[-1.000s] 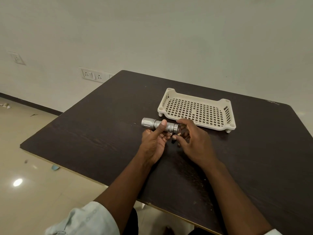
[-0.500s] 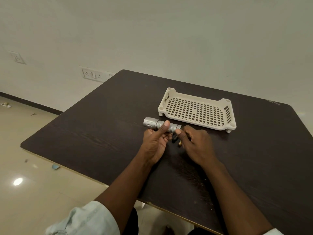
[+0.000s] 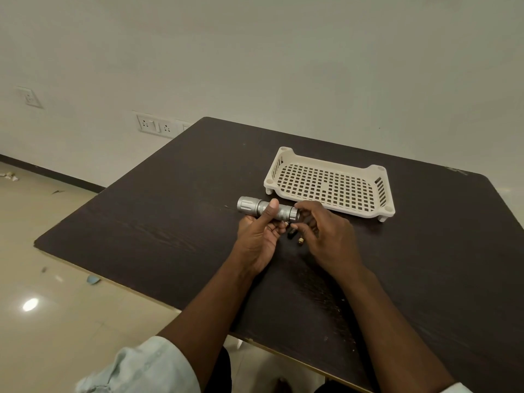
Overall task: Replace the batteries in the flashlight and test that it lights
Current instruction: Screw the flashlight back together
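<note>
Head view. A silver flashlight (image 3: 268, 209) is held horizontally just above a dark wood-grain tabletop (image 3: 158, 211), its head pointing left. The left hand (image 3: 262, 236) grips the barrel, thumb laid over the top and fingers curled beneath. The right hand (image 3: 326, 236) has its curled fingertips at the flashlight's tail end; whether they hold anything there cannot be told. Two small dark pieces (image 3: 295, 235), one with a brass-coloured tip, lie on the tabletop between the hands, partly hidden by the right fingers. A cream perforated tray (image 3: 380, 191) stands just behind the flashlight. Beyond the tabletop's left edge are a pale tiled floor (image 3: 56, 293) and wall sockets (image 3: 154, 126). A light sleeve (image 3: 141, 370) shows at bottom left.
</note>
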